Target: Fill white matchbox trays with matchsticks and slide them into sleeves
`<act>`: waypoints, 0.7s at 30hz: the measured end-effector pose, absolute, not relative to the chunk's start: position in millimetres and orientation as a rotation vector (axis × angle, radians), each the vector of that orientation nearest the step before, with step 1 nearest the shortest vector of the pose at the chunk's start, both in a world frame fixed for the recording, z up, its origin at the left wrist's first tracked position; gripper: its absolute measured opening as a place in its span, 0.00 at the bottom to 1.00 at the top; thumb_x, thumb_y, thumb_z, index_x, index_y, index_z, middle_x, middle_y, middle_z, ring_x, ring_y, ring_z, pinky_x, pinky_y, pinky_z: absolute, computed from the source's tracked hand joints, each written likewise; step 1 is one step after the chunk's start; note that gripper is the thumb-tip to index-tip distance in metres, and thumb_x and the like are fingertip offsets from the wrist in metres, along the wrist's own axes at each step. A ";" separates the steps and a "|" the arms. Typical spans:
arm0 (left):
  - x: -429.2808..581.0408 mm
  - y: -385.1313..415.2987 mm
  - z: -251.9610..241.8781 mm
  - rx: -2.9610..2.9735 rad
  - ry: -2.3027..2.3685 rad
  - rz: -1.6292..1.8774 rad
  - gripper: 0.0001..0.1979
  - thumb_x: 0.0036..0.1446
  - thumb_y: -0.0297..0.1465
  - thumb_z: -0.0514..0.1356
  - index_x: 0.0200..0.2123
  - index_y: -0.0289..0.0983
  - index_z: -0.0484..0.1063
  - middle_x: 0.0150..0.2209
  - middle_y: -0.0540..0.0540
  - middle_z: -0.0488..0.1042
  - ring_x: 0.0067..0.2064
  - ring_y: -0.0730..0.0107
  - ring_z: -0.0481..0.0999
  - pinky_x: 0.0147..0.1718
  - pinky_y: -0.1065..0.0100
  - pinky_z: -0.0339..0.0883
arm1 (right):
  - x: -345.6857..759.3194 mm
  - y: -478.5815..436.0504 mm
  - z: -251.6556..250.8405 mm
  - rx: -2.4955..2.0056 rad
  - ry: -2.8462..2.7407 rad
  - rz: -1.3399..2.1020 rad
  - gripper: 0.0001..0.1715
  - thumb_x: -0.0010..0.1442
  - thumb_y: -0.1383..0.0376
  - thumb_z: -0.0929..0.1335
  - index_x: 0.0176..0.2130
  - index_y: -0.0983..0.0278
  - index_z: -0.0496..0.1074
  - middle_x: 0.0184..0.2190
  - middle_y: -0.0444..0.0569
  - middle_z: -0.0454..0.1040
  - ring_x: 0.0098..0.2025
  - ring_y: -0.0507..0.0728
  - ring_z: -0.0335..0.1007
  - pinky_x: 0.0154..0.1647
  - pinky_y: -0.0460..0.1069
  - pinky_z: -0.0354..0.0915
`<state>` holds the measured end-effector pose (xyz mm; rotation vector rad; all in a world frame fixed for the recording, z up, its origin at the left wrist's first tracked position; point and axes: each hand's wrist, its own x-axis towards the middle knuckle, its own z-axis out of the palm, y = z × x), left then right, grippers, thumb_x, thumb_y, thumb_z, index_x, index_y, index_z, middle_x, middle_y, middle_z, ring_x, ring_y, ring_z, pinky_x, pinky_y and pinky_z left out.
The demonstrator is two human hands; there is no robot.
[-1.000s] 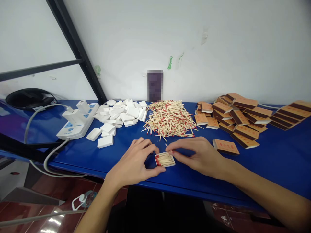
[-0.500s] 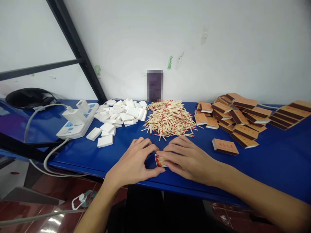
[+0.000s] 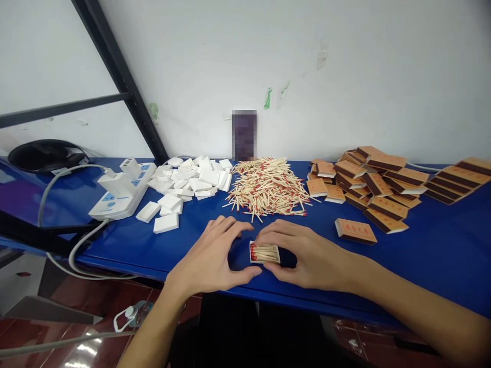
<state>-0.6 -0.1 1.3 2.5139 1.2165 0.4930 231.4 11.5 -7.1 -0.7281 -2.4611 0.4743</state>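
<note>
A small white tray of red-tipped matches (image 3: 264,253) lies on the blue table (image 3: 422,255) near its front edge. My right hand (image 3: 307,253) curls round the tray, index finger along its far side and thumb at its near side. Just left of the tray my left hand (image 3: 215,255) rests on the table with fingers arched; its fingertips are beside the tray, no longer clasping it. Behind both hands lies a big heap of loose matches (image 3: 268,186).
A pile of empty white trays (image 3: 187,184) sits at the back left, beside a white power strip (image 3: 118,191) with cables. Orange matchbox sleeves (image 3: 376,186) are heaped at the right, one single box (image 3: 355,231) nearer. A black frame bar (image 3: 115,66) slants at left.
My right hand covered the tray half a second ago, then drew back to the right so the matches show again; the tray shifted slightly right and my left hand loosened from it.
</note>
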 end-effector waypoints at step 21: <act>-0.4 -1.4 2.8 2.544 1.184 0.451 0.21 0.58 0.42 0.62 0.52 0.43 0.66 0.48 0.45 0.69 0.51 0.54 0.67 0.58 0.47 0.56 | 237.8 11.6 0.6 -0.812 -2.476 0.489 0.16 0.56 0.66 0.70 0.46 0.61 0.70 0.42 0.49 0.75 0.44 0.57 0.71 0.46 0.52 0.68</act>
